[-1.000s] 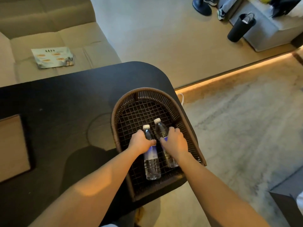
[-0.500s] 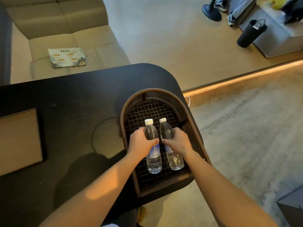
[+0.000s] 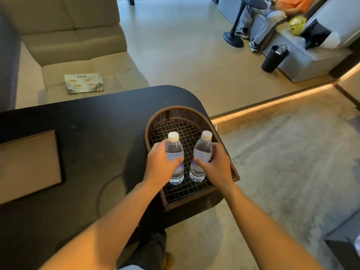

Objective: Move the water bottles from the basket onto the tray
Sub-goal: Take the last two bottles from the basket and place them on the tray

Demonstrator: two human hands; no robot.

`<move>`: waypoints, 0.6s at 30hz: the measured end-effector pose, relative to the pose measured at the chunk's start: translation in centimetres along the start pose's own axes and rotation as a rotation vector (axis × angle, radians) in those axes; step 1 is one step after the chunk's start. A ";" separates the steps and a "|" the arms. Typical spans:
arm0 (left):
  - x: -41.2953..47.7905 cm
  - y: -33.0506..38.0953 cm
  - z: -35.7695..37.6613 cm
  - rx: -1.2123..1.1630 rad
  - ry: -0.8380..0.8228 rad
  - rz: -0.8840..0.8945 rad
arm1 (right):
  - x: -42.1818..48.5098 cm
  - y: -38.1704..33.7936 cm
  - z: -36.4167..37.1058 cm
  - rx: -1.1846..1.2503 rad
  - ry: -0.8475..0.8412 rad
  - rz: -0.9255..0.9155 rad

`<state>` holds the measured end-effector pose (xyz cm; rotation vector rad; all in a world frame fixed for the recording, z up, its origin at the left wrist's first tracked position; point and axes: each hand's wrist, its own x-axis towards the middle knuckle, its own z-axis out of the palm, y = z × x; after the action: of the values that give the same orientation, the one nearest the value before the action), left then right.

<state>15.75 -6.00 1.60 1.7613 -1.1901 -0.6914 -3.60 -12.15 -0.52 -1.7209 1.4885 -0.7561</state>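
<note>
The left hand (image 3: 161, 164) is wrapping its fingers around the left bottle (image 3: 174, 158), gripping it at the label. The right hand (image 3: 218, 166) is doing the same with the right bottle (image 3: 201, 156), thumb crossing the front of it. Both bottles are standing upright, white caps on, side by side with a narrow gap between them. Whether their bases are touching the wire-mesh floor of the basket (image 3: 175, 114) or hanging just above it, I cannot tell. The basket, brown and woven with an arched far wall, is sitting at the right end of the dark tabletop (image 3: 87, 133), its near corner reaching the tabletop's edge. A flat tan tray (image 3: 27, 164) is lying at the left of the tabletop, well apart from the basket, with nothing showing on it. Beyond the tabletop a beige sofa (image 3: 78, 45) is carrying a printed booklet (image 3: 83, 83) on its seat. Further back on the right, a seated person's legs (image 3: 259, 26) are showing beside a black stand (image 3: 233, 36), and a dark cylindrical flask (image 3: 274, 58) is standing on the floor.
</note>
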 end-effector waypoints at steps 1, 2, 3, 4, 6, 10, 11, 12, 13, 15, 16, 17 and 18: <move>-0.7 0.3 -0.9 -0.013 0.030 0.024 | -0.6 -0.7 0.0 0.006 0.005 -0.027; -1.4 0.6 -1.8 -0.024 0.064 0.045 | -1.1 -1.6 0.0 0.008 0.011 -0.051; -2.1 0.8 -2.7 -0.031 0.099 0.058 | -1.7 -2.4 0.2 0.013 0.013 -0.074; -2.8 1.0 -3.8 -0.038 0.130 0.062 | -2.1 -3.3 0.4 0.024 0.009 -0.099; -4.2 1.1 -6.0 -0.044 0.184 0.060 | -3.0 -5.0 1.1 0.055 -0.012 -0.158; -6.3 0.6 -10.4 -0.006 0.262 0.026 | -4.6 -8.4 3.7 0.113 -0.061 -0.282; -6.7 0.3 -11.5 0.012 0.280 0.004 | -5.0 -9.3 4.5 0.119 -0.076 -0.304; -7.1 -0.1 -12.5 0.028 0.301 -0.019 | -5.4 -10.2 5.4 0.125 -0.096 -0.323; -7.5 -0.6 -13.6 0.042 0.324 -0.037 | -5.8 -10.9 6.3 0.137 -0.120 -0.334; -8.3 -1.8 -15.6 0.058 0.374 -0.068 | -6.4 -12.3 8.1 0.162 -0.177 -0.343; -8.6 -2.5 -16.7 0.061 0.401 -0.085 | -6.7 -12.9 9.1 0.165 -0.206 -0.344; -9.0 -3.2 -17.7 0.063 0.426 -0.107 | -6.9 -13.5 10.2 0.163 -0.232 -0.343; -9.3 -4.0 -18.7 0.065 0.448 -0.129 | -7.2 -14.1 11.3 0.159 -0.257 -0.341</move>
<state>29.07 9.87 6.44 1.9312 -0.8056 -0.3050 12.34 -2.49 4.92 -1.8904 0.9498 -0.7688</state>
